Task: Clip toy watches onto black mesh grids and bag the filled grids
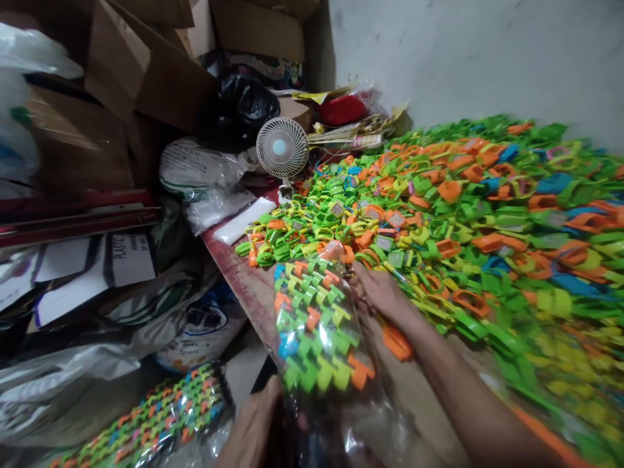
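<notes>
A clear plastic bag packed with rows of green, yellow, orange and blue plastic pieces is tilted up in front of me. My left hand grips its lower left side, with the fingers partly hidden behind the bag. At the upper right edge, my right hand has its fingers curled against the plastic; their tips are blurred. An orange piece lies on the table just below my right wrist. Beyond it spreads a big heap of loose bright plastic pieces that look like toy watches.
A small white fan stands at the table's far left corner, behind a white folded sheet. Low on the left are more packed bags. Cardboard boxes and sacks crowd the left side; a wall closes the back.
</notes>
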{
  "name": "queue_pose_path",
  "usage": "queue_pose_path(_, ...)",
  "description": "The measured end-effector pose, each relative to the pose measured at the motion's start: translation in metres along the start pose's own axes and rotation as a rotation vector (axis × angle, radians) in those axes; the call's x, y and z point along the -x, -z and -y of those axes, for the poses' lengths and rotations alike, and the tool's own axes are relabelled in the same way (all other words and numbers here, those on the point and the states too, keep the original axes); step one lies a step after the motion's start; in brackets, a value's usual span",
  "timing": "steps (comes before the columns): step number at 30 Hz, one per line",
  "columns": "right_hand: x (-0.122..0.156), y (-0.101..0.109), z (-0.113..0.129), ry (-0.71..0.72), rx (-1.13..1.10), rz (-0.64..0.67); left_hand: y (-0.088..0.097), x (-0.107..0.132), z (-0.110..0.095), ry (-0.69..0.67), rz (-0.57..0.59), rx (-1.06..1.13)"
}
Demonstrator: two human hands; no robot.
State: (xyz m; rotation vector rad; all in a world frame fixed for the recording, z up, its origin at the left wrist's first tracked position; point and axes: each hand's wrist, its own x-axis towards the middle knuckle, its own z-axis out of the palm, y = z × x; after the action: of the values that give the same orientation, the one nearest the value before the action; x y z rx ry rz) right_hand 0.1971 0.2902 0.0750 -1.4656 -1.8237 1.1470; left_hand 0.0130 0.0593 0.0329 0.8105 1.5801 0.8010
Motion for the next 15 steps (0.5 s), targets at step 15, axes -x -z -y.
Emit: queue_pose_path(15, -0.033, -0.042, -0.022, -0.103, -0.174, -0.155, -0.007, -0.009, -0.019, 0.065, 0.329, 0.271)
